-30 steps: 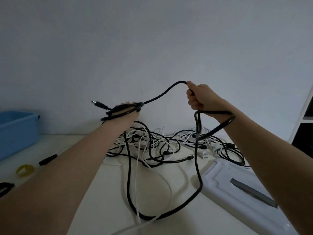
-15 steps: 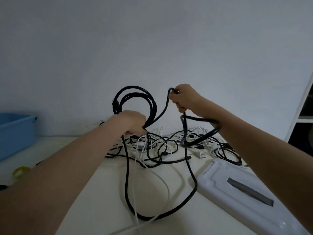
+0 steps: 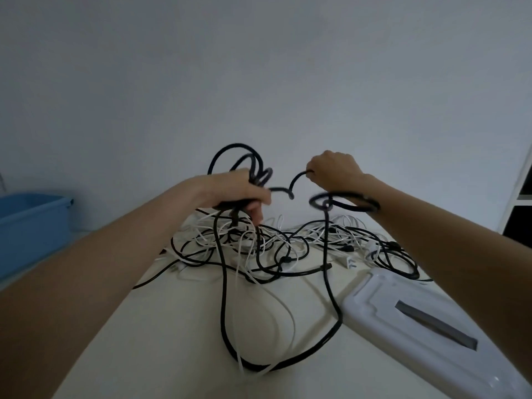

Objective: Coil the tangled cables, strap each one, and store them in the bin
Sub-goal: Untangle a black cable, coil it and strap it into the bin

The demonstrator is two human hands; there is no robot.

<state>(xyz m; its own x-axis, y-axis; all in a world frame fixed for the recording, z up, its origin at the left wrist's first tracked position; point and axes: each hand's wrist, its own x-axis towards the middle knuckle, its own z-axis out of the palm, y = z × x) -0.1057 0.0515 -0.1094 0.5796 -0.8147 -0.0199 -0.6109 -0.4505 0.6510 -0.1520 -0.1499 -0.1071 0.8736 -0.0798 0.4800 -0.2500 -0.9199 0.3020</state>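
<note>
My left hand (image 3: 240,191) grips a bundle of loops of a thick black cable (image 3: 221,298) above the table; the loops stand up over its knuckles. A short stretch of the same cable arcs to my right hand (image 3: 334,168), which pinches it. One loop of that cable circles my right wrist, and its slack hangs down in a long loop toward the table's near edge. Under both hands lies a tangled pile of black and white cables (image 3: 288,246). The blue bin (image 3: 31,226) stands at the far left.
A white plastic lid or tray (image 3: 426,326) with a grey strip lies at the right front, against the cable pile. The cream table (image 3: 161,341) runs back to a plain wall. A dark shelf unit (image 3: 521,214) is at the right edge.
My left hand has dropped and turned, so the coil loops now sit lower and tighter over it. My right hand has moved slightly right and the cable span between the hands has shortened and sagged.
</note>
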